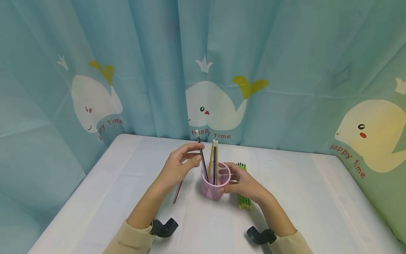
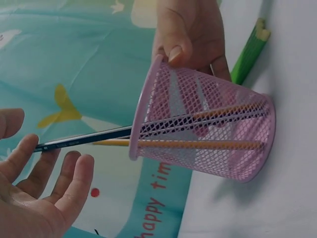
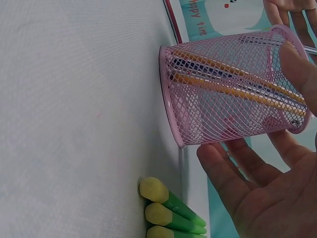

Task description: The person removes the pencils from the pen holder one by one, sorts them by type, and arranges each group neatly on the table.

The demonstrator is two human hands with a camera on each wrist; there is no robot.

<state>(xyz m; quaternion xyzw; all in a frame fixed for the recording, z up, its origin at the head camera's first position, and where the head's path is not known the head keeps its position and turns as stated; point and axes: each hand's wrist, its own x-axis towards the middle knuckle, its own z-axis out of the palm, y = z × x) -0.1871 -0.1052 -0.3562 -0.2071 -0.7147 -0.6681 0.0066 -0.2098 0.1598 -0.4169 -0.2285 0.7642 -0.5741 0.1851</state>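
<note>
A pink mesh pencil cup (image 1: pixel 211 192) stands on the table with several pencils (image 1: pixel 216 158) leaning inside, yellow and dark, white eraser ends up. My left hand (image 1: pixel 176 165) pinches a dark pencil (image 2: pixel 94 137) near its top between thumb and fingers. That pencil slants down past the rim, its lower part inside the cup. From the other side, my right hand (image 1: pixel 247 183) grips the cup by its rim and wall, thumb at the near side. Behind the mesh, parts of those right fingers are hidden in the left wrist view.
Several green pencils (image 1: pixel 245 203) lie side by side on the white table (image 1: pixel 295 197), just beneath and beyond my right hand. A dark red pencil (image 1: pixel 178 192) lies left of the cup. A blue curtain (image 1: pixel 158 70) with whale prints hangs behind the table.
</note>
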